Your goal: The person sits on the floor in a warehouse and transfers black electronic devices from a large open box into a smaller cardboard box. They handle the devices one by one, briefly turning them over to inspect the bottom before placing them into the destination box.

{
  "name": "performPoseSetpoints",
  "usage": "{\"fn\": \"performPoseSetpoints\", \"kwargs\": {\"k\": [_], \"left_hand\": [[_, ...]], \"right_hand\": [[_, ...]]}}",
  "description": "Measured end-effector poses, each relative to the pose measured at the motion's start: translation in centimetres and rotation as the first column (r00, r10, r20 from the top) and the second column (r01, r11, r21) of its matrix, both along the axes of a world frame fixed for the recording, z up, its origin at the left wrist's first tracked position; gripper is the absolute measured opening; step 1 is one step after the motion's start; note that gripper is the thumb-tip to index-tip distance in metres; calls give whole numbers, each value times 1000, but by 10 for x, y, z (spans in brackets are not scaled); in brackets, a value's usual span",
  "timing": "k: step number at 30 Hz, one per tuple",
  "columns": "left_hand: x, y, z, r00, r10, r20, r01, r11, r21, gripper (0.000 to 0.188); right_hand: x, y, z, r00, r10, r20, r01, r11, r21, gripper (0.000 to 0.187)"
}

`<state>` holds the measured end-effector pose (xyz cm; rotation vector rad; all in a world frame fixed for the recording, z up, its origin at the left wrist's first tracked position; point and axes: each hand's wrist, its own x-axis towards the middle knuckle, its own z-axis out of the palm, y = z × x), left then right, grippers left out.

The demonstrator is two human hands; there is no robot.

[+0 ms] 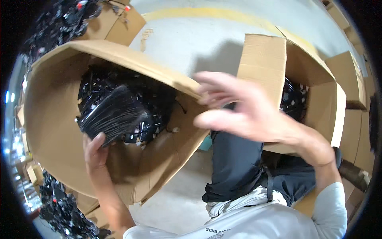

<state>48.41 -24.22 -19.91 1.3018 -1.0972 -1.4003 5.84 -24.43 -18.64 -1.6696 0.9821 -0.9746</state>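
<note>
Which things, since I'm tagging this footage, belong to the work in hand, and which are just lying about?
In hand:
streaked black piece, gripped by the left hand
left carton, with black parts
right carton, probably, near the open right hand

Apparently lying about:
black heap, lower left
cartons, right edge

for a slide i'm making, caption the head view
Left hand holds a black piece in a cardboard box; right hand is open.

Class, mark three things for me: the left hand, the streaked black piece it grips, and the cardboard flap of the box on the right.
Left hand (94, 153): head view, middle of the hand.
Streaked black piece (115, 114): head view, middle of its streaked face.
Cardboard flap (262, 57): head view, upper part of its flat face.
</note>
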Motion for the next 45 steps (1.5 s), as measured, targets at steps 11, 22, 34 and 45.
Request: {"fn": "performPoseSetpoints", "kwargs": {"k": [11, 22, 34, 45], "left_hand": [[52, -42, -221, 971, 229, -70, -171, 865, 471, 42], [63, 22, -332, 817, 109, 567, -426, 776, 465, 31], [-86, 106, 28, 945, 307, -117, -312, 950, -26, 48], [-211, 159, 46, 977, -175, -124, 146, 967, -210, 77]], "right_hand": [[46, 12, 7, 941, -192, 279, 81, 927, 366, 42], [60, 10, -11, 927, -195, 319, 141, 973, 185, 45], [43, 40, 29, 982, 71, 173, 77, 691, -719, 50], [-94, 126, 27, 997, -53, 59, 79, 711, -698, 55]]}}
